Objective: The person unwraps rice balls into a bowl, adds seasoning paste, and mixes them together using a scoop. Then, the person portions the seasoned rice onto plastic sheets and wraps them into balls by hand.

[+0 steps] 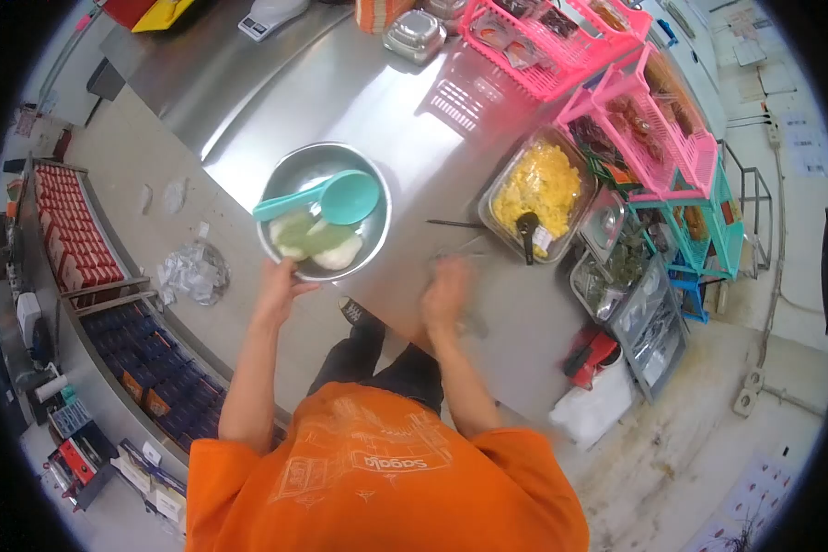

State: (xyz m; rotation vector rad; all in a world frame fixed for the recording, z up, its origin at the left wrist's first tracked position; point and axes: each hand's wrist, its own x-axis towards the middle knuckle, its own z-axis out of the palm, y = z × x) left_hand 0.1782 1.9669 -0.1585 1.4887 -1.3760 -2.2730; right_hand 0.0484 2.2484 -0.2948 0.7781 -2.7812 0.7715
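My left hand (283, 289) grips the near rim of a round metal bowl (384, 230), its fingers closed around the edge. A turquoise ladle (350, 197) lies across the bowl, its handle resting on the left rim. Beneath it sit pale, whitish food and something soft and green (315, 236). My right hand (448, 290) is over the steel table (515, 304), right of the bowl, smeared by motion. Around its fingers is something thin and see-through that I cannot make out. A thin dark stick (454, 224) lies just beyond that hand.
A clear tub of yellow shredded food (536, 189) with a black spoon (527, 235) stands to the right. Pink baskets (552, 78) and a teal basket (722, 244) hold packets. Farther back are metal-coloured containers (415, 37) and a white scale (269, 17).
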